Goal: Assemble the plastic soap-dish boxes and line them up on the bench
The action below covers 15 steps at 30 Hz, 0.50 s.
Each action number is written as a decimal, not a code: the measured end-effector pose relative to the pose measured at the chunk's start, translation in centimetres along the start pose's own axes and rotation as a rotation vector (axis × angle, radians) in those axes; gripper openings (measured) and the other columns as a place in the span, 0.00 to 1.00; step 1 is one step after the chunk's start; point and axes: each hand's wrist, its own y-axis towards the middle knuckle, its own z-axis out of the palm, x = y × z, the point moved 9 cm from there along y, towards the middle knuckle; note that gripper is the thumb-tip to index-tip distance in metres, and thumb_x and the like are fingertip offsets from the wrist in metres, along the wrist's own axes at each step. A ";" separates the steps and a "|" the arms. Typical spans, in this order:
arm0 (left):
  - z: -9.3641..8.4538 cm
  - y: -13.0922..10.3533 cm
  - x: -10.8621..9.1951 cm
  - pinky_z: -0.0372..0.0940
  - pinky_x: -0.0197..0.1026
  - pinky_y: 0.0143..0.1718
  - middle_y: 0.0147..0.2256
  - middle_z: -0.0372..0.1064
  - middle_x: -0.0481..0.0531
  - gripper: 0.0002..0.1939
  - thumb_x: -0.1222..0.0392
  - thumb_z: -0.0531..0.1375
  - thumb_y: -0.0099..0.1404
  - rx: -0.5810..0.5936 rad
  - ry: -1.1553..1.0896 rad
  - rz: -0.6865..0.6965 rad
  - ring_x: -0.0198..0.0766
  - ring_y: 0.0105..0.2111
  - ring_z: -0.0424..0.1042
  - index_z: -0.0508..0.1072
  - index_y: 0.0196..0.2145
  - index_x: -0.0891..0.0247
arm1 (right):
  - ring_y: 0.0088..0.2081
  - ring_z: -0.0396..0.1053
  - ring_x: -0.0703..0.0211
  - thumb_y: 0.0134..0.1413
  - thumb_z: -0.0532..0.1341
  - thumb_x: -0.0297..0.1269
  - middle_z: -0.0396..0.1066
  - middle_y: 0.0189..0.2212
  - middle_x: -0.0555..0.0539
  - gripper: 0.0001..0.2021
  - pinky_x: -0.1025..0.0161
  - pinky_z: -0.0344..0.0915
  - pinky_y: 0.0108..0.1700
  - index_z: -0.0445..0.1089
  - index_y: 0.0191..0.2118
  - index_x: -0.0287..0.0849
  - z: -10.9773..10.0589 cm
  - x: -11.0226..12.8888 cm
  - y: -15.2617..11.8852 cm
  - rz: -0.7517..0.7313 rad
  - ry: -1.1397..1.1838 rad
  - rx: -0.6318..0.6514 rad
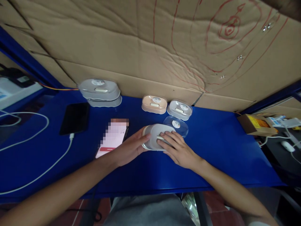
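A grey rounded plastic box (153,134) with a pale bar-shaped handle on its face is held tilted above the table, between both hands. My left hand (133,147) grips its left side, thumb on the front edge and the other fingers behind, partly hidden. My right hand (181,150) is curled over its right part, with fingertips by the handle. Just behind the box lies a clear oval plastic lid (183,128) with a round white sticker. Farther back are a peach box (150,108) and a second grey box (175,110), both under clear lids with stickers.
Stacked grey lidded boxes (101,91) stand at the back left. A lit phone (114,135) lies left of my hands, near a dark tablet (74,117) with a white cable (63,163). Cardboard (117,47) walls the back of the blue table (218,150). An open carton (254,125) sits right.
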 end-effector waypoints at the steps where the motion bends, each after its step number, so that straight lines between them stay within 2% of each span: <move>1: 0.0 0.0 0.1 0.71 0.43 0.48 0.52 0.81 0.54 0.28 0.49 0.74 0.65 -0.005 0.004 0.000 0.50 0.53 0.77 0.78 0.60 0.55 | 0.71 0.62 0.46 0.76 0.56 0.35 0.68 0.69 0.41 0.23 0.42 0.60 0.73 0.64 0.71 0.41 0.1 0.1 0.0 -0.013 -0.003 -0.001; 5: -0.3 0.2 0.6 0.73 0.42 0.48 0.52 0.81 0.56 0.27 0.51 0.75 0.64 -0.043 -0.033 -0.019 0.46 0.49 0.79 0.78 0.58 0.57 | 0.73 0.61 0.49 0.76 0.55 0.29 0.67 0.70 0.42 0.24 0.47 0.60 0.74 0.61 0.73 0.36 0.7 0.5 -0.1 -0.048 -0.029 -0.011; 10: -0.8 0.4 1.5 0.76 0.42 0.44 0.45 0.82 0.56 0.16 0.54 0.72 0.68 -0.141 -0.136 -0.090 0.43 0.42 0.80 0.80 0.50 0.61 | 0.68 0.69 0.50 0.76 0.58 0.35 0.71 0.66 0.39 0.24 0.48 0.64 0.73 0.63 0.71 0.35 0.7 1.2 0.1 -0.046 -0.035 -0.041; 15: -1.0 0.2 1.6 0.78 0.44 0.42 0.43 0.82 0.55 0.12 0.58 0.69 0.70 -0.209 -0.167 -0.107 0.43 0.40 0.80 0.80 0.50 0.61 | 0.65 0.72 0.51 0.75 0.60 0.34 0.74 0.64 0.39 0.24 0.50 0.67 0.71 0.64 0.71 0.37 -0.3 0.9 0.5 -0.028 0.037 -0.092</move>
